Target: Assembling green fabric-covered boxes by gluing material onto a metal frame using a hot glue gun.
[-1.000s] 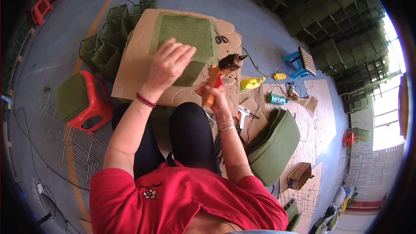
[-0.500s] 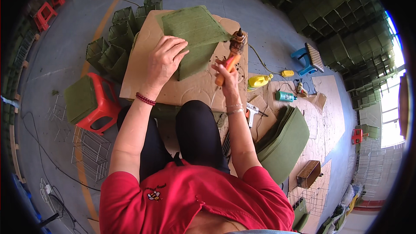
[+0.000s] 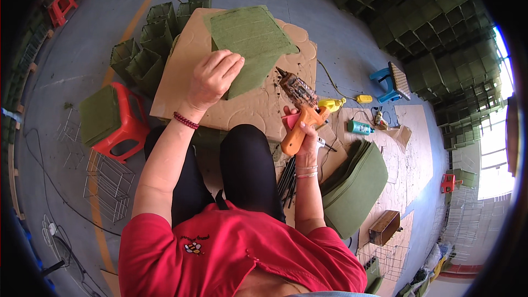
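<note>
My right hand grips an orange glue gun by its handle. Its front end is dark and crusted, and the nozzle points up and left, apart from the fabric. My left hand is closed, fingertips pressed together, at the left edge of a folded green fabric piece. Whatever it pinches, if anything, is hidden. The fabric lies on a cardboard-topped work surface in front of my knees, one layer slanting over another. Dark glue specks dot the cardboard right of the fabric.
Green fabric boxes stand left of the work surface, near a red stool with green sheets. To the right are a yellow bottle, a teal bottle, stacked green sheets and a blue stool. Wire frames lie at left.
My right hand has drawn the glue gun from the fabric's right corner back toward me, tilting its nozzle leftward. My left hand's fingers have closed together.
</note>
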`<state>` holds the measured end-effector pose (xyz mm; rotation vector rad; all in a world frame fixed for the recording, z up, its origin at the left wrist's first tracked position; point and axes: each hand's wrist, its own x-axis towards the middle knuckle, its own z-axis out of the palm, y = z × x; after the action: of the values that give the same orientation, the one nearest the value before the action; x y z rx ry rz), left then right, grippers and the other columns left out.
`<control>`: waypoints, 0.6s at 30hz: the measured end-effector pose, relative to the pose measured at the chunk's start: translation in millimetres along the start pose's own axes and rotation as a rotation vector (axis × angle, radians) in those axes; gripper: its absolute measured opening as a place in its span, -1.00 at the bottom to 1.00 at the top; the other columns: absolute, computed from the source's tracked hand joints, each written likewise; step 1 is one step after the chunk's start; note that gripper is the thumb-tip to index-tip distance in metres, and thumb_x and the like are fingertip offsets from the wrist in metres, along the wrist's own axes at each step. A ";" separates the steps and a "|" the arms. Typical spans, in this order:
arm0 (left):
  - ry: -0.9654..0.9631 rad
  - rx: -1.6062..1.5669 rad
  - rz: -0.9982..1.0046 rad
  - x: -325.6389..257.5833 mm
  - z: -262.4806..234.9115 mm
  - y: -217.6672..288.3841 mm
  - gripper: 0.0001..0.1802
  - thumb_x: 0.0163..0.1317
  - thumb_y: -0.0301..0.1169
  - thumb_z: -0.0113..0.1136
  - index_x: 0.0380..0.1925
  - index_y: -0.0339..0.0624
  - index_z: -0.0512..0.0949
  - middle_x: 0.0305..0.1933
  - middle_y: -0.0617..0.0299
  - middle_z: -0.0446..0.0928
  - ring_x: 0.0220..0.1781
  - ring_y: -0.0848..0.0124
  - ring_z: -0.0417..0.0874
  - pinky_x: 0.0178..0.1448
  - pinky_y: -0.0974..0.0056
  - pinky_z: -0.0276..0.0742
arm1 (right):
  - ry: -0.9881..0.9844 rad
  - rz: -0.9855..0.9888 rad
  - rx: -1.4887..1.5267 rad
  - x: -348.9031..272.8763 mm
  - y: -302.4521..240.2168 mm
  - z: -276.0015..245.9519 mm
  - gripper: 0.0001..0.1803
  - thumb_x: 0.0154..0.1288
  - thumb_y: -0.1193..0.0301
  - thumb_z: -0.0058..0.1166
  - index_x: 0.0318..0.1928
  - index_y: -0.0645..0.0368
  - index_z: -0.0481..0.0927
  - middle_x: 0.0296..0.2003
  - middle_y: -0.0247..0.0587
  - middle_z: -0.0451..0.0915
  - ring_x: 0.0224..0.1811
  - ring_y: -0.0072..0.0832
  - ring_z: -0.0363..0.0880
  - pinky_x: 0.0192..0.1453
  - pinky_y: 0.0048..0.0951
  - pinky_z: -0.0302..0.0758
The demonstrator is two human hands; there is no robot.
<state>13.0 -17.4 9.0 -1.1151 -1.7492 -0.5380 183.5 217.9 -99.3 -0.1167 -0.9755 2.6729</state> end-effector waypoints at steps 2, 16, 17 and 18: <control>0.008 -0.002 0.024 -3.3 1.5 2.8 -0.73 -0.11 -0.57 0.25 -0.31 -0.22 0.64 -0.22 0.26 0.60 -0.16 0.33 0.62 -0.15 0.29 0.61 | -0.061 0.084 0.237 -7.5 5.7 -0.7 -0.41 -0.02 0.51 0.21 0.11 0.22 0.38 -0.09 -0.14 0.52 0.23 -0.16 0.39 0.26 -0.12 0.43; 0.010 -0.505 -0.394 4.9 5.1 -12.3 -0.83 0.08 -0.66 0.25 -0.29 -0.30 0.63 -0.32 0.16 0.60 -0.29 0.32 0.61 -0.26 0.32 0.54 | -0.281 0.003 -0.259 -12.0 -12.0 46.6 -0.57 -0.08 0.65 0.16 -0.10 0.22 0.44 -0.18 -0.18 0.48 0.01 -0.26 0.46 0.34 -0.03 0.26; -0.006 -0.593 -0.462 6.9 4.2 -15.8 -0.85 0.10 -0.65 0.24 -0.28 -0.32 0.63 -0.34 0.14 0.61 -0.31 0.33 0.61 -0.27 0.33 0.52 | -0.279 0.008 -0.259 -10.0 -9.9 53.6 -0.57 -0.08 0.65 0.16 -0.10 0.22 0.44 -0.18 -0.18 0.48 0.01 -0.26 0.46 0.34 -0.03 0.26; -0.009 -0.589 -0.482 10.7 1.8 -17.2 -0.87 0.13 -0.57 0.26 -0.29 -0.30 0.64 -0.40 0.14 0.61 -0.36 0.34 0.60 -0.27 0.31 0.51 | -0.325 -0.003 -0.273 -7.8 -6.5 59.8 -0.59 -0.04 0.64 0.15 -0.09 0.21 0.44 -0.16 -0.20 0.47 0.03 -0.26 0.46 0.34 -0.04 0.25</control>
<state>-4.1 -19.7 19.8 -1.0690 -1.9294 -1.4136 182.0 183.4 -49.4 0.2715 -1.4337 2.5899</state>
